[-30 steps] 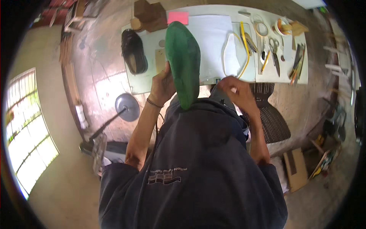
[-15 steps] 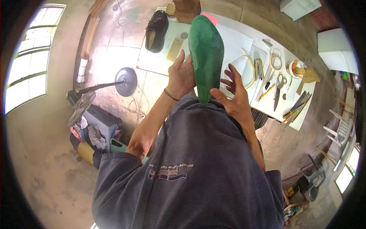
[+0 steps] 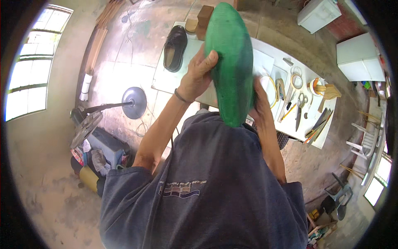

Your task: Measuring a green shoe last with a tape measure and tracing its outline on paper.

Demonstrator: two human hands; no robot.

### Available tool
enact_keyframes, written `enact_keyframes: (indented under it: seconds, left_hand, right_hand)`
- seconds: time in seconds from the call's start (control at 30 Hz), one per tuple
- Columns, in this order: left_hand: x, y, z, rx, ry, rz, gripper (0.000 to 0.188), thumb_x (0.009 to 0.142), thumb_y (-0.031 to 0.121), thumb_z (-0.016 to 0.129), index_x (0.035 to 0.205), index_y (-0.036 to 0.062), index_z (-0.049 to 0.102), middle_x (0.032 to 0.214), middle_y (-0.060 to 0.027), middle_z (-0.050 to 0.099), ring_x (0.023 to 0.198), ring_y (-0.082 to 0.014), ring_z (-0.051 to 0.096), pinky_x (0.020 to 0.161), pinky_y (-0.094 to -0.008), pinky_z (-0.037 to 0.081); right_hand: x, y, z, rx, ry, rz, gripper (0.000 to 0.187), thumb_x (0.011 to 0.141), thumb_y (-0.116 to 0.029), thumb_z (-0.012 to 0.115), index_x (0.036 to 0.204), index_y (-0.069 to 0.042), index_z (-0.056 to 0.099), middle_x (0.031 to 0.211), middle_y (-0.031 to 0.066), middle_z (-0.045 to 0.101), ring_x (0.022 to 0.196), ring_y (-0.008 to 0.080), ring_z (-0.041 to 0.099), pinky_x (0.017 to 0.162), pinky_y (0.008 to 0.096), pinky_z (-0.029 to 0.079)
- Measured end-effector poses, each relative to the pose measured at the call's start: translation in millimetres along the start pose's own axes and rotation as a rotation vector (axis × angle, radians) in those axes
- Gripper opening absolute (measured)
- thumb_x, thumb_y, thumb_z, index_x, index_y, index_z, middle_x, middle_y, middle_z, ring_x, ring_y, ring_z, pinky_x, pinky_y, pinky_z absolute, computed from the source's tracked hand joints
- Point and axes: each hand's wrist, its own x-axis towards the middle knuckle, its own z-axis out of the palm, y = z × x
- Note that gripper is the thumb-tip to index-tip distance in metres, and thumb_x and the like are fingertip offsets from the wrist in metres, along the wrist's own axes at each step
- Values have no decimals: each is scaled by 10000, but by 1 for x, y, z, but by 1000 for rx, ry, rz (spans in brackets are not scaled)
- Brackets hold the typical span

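A green shoe last (image 3: 230,62) is held up in front of my chest, its broad end pointing away and its narrow end toward me. My left hand (image 3: 199,76) grips its left side, with the thumb pressed on the edge and the fingers going behind. Against the lower right side lies my right hand (image 3: 261,101), slightly blurred and partly hidden by the last. Beyond my left hand, a black leather shoe (image 3: 175,49) rests on the white table (image 3: 159,81).
Scissors (image 3: 300,103), a roll of tape (image 3: 296,81), files (image 3: 319,124) and a white cup with tools (image 3: 317,87) lie at the table's right. A brown block (image 3: 204,20) stands at its far edge. A lamp (image 3: 134,102) with a round shade is at left.
The shoe last has come up closer to my view and turned a little. My left thumb has closed onto its edge, and my right hand has moved in against its side.
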Motion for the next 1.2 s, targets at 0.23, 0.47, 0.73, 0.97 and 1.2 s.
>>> enact_keyframes:
  seconds: [0.23,0.47,0.73,0.97,1.2]
  left_hand:
    - [31,-14,-21,-188,-14,-207,628,1047,460,445,1456,-17,438,1358,-140,578,1244,-231,558,1078,-381,430]
    - [33,-17,-23,-431,-84,-305,904,1011,680,164,1533,-46,298,1490,-219,465,1376,-340,453,1169,-459,339]
    - [37,-24,-25,-341,-68,-336,824,1042,617,210,1514,-47,334,1479,-207,480,1367,-314,470,1162,-450,356]
    - [36,-30,-28,-438,-38,-362,748,1055,575,288,1478,-34,392,1428,-185,530,1300,-284,534,1109,-425,422]
    - [23,-34,-27,205,18,-313,526,1057,468,469,1349,33,518,1240,-86,613,1148,-159,586,951,-275,478]
  right_hand:
    - [46,47,-26,-306,291,-56,399,1046,-314,428,1159,10,632,902,91,701,730,176,699,574,301,595]
    - [49,55,-30,-183,314,-57,398,1039,-319,437,1162,4,634,915,97,706,739,182,701,587,307,605]
    - [46,55,-29,-238,322,-85,383,1051,-295,422,1176,1,632,959,90,706,773,165,704,635,305,622]
    - [46,52,-31,-285,305,-69,396,1054,-314,423,1177,1,630,946,70,703,766,150,698,659,301,626]
    - [51,45,-31,-288,337,-117,398,1053,-310,428,1229,-9,619,1022,86,695,840,168,688,712,315,605]
